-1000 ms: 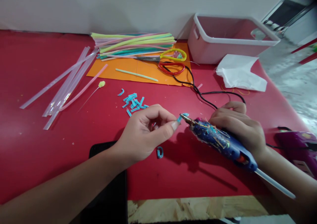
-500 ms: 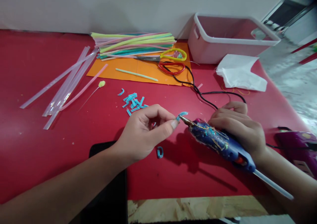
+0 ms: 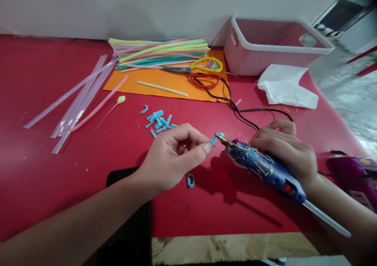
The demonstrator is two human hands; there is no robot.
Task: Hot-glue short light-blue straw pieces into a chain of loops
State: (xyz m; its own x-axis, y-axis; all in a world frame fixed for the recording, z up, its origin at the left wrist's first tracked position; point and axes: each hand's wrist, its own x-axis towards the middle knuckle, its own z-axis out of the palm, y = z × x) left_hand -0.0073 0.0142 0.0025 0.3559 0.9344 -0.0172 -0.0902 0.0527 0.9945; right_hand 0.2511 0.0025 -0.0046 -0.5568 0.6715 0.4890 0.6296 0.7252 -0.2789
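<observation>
Between thumb and fingertips my left hand (image 3: 179,156) pinches a short blue pipe cleaner piece (image 3: 213,139). My right hand (image 3: 285,150) is wrapped around a dark blue hot glue gun (image 3: 262,166), which is streaked with dried glue. Its metal nozzle touches or nearly touches the blue piece. A clear glue stick (image 3: 326,217) sticks out of the gun's back end. Below my left hand lies a blue pipe cleaner loop (image 3: 190,181). Several cut blue pipe cleaner pieces (image 3: 159,121) lie in a loose pile beyond it.
Colourful pipe cleaners (image 3: 165,52) and scissors (image 3: 203,70) lie on orange paper (image 3: 123,83). Clear glue sticks (image 3: 79,97) are at left. A pink bin (image 3: 253,58), white cloth (image 3: 288,87), black cord (image 3: 244,117) and purple box (image 3: 350,175) stand right. A black object (image 3: 129,226) lies in front.
The glue gun's nozzle has shifted slightly right and up along the blue piece, with my right hand moving a little to the right. My left hand stays almost still.
</observation>
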